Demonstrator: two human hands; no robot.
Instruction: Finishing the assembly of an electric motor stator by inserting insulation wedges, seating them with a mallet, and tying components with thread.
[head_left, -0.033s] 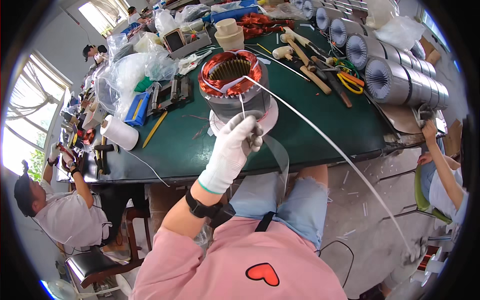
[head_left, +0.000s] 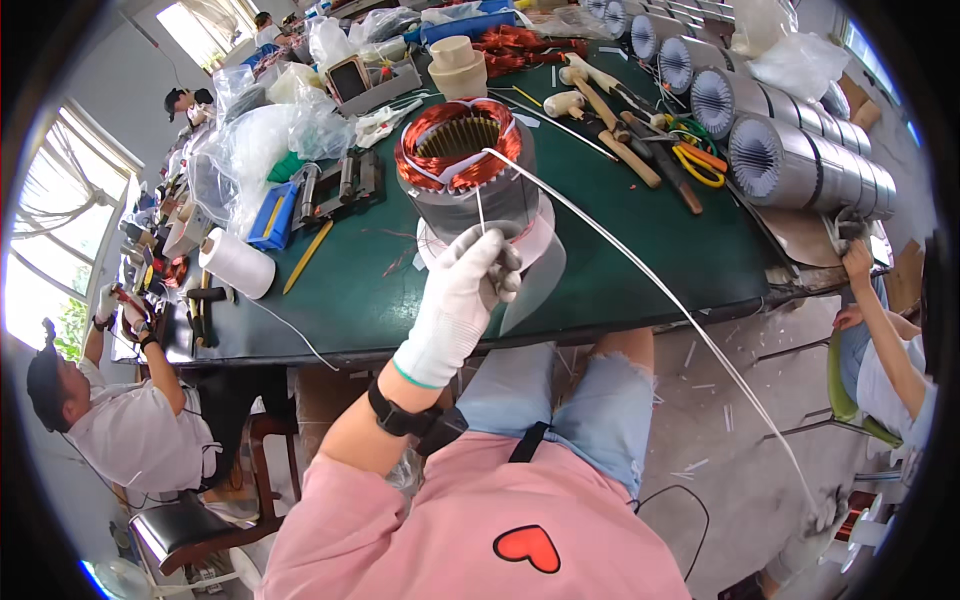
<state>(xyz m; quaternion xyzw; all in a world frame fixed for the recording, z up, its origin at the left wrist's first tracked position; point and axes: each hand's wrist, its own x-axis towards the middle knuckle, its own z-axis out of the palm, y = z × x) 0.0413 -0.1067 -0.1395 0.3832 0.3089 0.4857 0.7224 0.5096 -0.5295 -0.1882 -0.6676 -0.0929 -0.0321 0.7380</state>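
Observation:
A motor stator (head_left: 450,212) with copper windings (head_left: 425,135) stands upright on a round white base (head_left: 541,228) at the front of the green table. White lacing cord (head_left: 640,262) comes out at the winding's rim. In front of the stator my gloved left hand (head_left: 468,268) is closed, pinching the cord's short strand that drops from the winding. Far out at the lower right, my gloved right hand (head_left: 825,510) is closed on the long, doubled strand, which runs taut across the floor view. A clear plastic film (head_left: 535,290) curls beside my left hand.
Mallets (head_left: 567,104), yellow-handled scissors (head_left: 700,168) and finished metal cores (head_left: 810,160) lie at the right. Left are a white thread spool (head_left: 238,264), a yellow stick (head_left: 308,256) and plastic bags (head_left: 235,145). Co-workers sit at both sides; a chair (head_left: 230,510) stands left.
The clear film has swung from hanging over the table edge to lying closer against the stator's base. My right hand has shifted slightly left and down with the cord; my left hand barely moved.

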